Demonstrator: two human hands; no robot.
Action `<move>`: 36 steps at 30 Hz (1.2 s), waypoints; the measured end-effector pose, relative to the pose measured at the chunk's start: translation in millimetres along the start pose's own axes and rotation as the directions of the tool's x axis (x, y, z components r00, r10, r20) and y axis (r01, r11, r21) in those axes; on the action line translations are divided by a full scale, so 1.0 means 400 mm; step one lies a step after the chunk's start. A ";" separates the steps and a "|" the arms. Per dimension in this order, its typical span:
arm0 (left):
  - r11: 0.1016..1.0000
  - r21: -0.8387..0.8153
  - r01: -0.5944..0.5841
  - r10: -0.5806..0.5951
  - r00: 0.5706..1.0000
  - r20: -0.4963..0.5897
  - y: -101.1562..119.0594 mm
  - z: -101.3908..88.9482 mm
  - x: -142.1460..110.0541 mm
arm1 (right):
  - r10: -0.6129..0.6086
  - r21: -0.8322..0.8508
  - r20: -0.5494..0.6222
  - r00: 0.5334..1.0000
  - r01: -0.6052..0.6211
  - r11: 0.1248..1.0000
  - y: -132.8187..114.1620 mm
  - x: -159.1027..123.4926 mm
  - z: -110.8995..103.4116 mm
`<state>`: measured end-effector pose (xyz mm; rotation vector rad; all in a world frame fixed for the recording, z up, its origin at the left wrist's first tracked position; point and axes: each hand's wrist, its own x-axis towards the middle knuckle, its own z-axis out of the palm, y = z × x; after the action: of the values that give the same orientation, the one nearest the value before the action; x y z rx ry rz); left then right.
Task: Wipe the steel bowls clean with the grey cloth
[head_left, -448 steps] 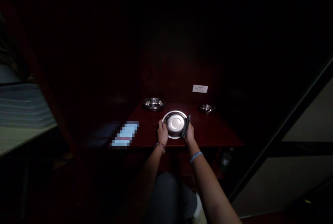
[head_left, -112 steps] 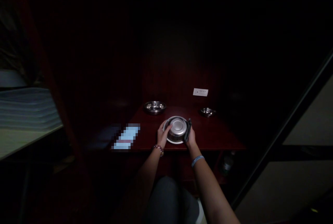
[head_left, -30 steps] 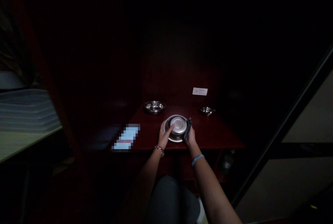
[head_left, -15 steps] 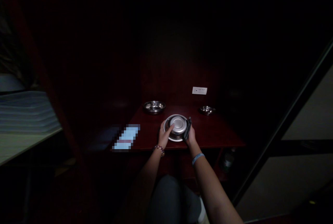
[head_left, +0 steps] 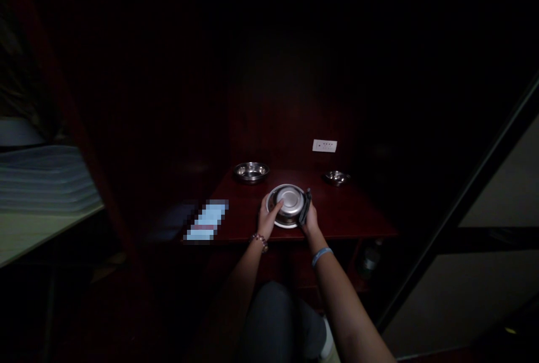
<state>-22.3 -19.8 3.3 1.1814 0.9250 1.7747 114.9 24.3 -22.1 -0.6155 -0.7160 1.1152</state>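
A steel bowl (head_left: 289,202) lies upside down on a steel plate (head_left: 287,223) near the front of a dark red table (head_left: 353,214). My left hand (head_left: 268,216) grips the bowl's left side, fingers over its base. My right hand (head_left: 310,218) is at the bowl's right side and holds a dark cloth (head_left: 305,206) against it. The scene is very dim.
A second steel bowl (head_left: 251,171) stands at the table's back left and a small steel dish (head_left: 336,177) at the back right. A blurred light rectangle (head_left: 206,220) lies at the left edge. A white socket plate (head_left: 324,145) is on the back wall.
Over the last second both hands stay on the upturned bowl with hardly any shift. Long before, the plate lay bare between my hands; the bowl now sits on it.
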 end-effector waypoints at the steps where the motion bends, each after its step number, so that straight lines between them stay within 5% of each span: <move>1: 1.000 -0.002 -0.001 0.001 1.000 0.001 0.000 0.000 0.000 | -0.003 0.003 -0.003 1.000 0.003 1.000 0.000 0.000 0.000; 36: 1.000 0.013 -0.014 0.014 1.000 -0.010 -0.003 -0.001 0.000 | 0.029 0.010 -0.008 1.000 -0.029 1.000 0.006 0.007 -0.008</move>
<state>-22.2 -19.4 2.1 1.1914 0.9376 1.7899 116.7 27.3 -25.2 -0.6237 -0.6964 1.1414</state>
